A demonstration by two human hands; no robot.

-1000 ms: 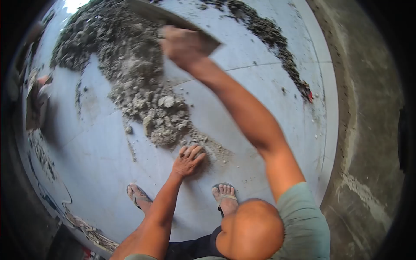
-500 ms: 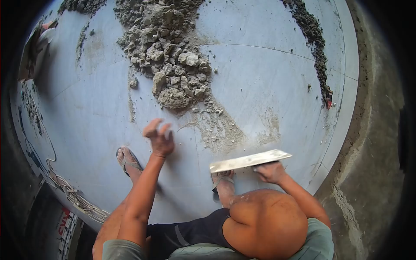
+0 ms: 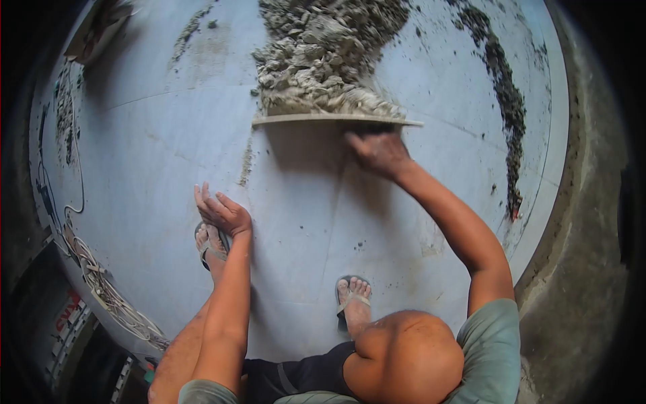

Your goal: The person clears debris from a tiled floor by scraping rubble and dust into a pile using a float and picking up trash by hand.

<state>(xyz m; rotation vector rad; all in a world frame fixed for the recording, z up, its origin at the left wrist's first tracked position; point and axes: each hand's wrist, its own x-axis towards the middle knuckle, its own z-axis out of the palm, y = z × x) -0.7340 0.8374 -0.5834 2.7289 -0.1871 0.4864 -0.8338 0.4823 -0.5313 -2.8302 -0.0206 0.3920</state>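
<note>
My right hand (image 3: 381,152) is closed round the handle of a long flat plastering trowel (image 3: 303,119); the handle itself is mostly hidden by the fingers. The trowel's blade stands on edge against the near side of a heap of grey rubble and dust (image 3: 316,54), touching it along much of its length. My left hand (image 3: 225,213) is open above my left foot, fingers apart and holding nothing.
Large pale floor tiles (image 3: 182,148) lie underfoot. A strip of dark debris (image 3: 506,94) runs along the right, with a small red object (image 3: 516,209) at its near end. Coiled cables (image 3: 111,296) lie at the left edge, and a box (image 3: 97,30) stands at the upper left.
My right hand has swung the trowel forward from beside my right foot to the rubble, pushing its near edge away. My left hand has moved slightly left and down.
</note>
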